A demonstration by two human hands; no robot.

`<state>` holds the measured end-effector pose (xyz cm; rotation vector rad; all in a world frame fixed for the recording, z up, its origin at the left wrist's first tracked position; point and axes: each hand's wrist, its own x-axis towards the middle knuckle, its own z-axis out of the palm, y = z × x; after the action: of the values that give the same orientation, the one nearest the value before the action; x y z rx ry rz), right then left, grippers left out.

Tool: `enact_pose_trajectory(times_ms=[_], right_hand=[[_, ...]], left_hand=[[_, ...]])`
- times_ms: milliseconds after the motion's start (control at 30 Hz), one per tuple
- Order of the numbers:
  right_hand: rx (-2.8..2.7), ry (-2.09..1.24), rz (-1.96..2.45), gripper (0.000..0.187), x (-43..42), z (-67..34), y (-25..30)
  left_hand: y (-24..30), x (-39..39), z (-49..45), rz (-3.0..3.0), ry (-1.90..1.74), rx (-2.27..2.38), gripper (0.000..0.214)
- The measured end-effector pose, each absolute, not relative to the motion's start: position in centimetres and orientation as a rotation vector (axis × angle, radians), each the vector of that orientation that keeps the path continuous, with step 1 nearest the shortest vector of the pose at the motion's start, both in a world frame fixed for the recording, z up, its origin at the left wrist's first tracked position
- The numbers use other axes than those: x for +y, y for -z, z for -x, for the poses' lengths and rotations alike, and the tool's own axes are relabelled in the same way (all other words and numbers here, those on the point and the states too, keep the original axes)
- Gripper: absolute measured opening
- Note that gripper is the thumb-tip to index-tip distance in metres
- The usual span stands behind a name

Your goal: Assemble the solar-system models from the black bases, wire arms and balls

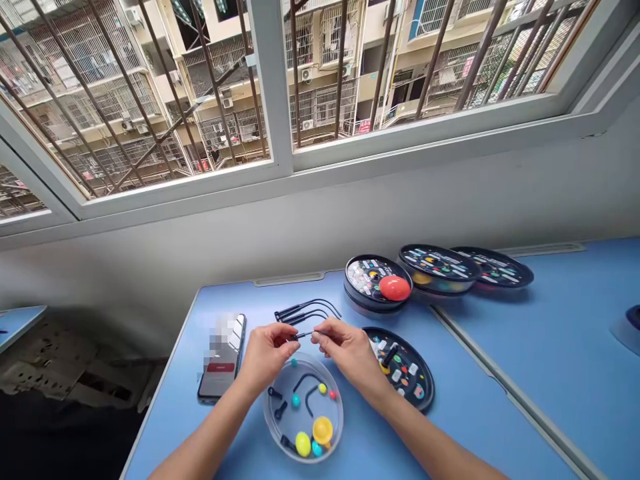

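- Right at centre, a thin black rod [306,335] pinched up in mid-air between the left hand [267,355] and the right hand [350,353]
- Left hand closed to a tight pinch, thumb and fingertips apparently gripping one end of the rod
- Right hand likewise closed to a fine pinch at the other end, fingers curled, palm turned down
- Rod held high and close between both hands, seemingly for fine, steady handling, right above the clear round plastic tray [300,459]
- Down in the tray, a loose jumble: a yellow ball [303,443], a teal ball [296,400], a yellow cup [323,430] and bent black pieces [307,380], all within easy reach
- Just past the hands, black bent wires [320,301] lying together on the blue worktop [165,427], apparently kept apart from the tray's contents
- Off to the right, a round black sticker-covered lid [415,363], and farther back, a stack of round black tins [377,280] with a red ball [394,288] on top
- Over on the left, a smartphone [220,380] lying beside the tray, screen lit and partly blurred
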<state>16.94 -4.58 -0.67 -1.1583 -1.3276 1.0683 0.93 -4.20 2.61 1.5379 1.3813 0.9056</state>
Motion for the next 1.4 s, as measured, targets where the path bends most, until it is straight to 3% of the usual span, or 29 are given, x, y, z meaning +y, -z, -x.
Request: enact_pose_trajectory(times_ms=[433, 567, 800, 1100, 1400], right_hand=[[-1.354, -1.051, 1.132, 0.007, -4.6, -17.0, 0.3], [-1.31, -0.911, 1.193, 0.024, -4.9, -17.4, -0.1], [-1.279, -0.698, 1.239, 0.011, -5.3, -18.5, -0.4], [-1.313, -0.693, 1.269, 0.009, -5.4, -18.6, -0.6], [-1.306, -0.708, 1.274, 0.01, -5.5, -18.6, -0.7]], left_hand=[[-2.3, -4.1, -1.3, -1.553, -0.939, 1.377, 0.014], [-1.4, -2.7, -0.1, -1.895, -0.954, 1.444, 0.009], [0.8, -0.5, 1.6, -2.6, -0.749, 1.411, 0.015], [0.3, -0.2, 2.4, -2.732, -0.571, 1.346, 0.024], [0.8, 0.4, 2.8, -2.792, -0.6, 1.347, 0.018]])
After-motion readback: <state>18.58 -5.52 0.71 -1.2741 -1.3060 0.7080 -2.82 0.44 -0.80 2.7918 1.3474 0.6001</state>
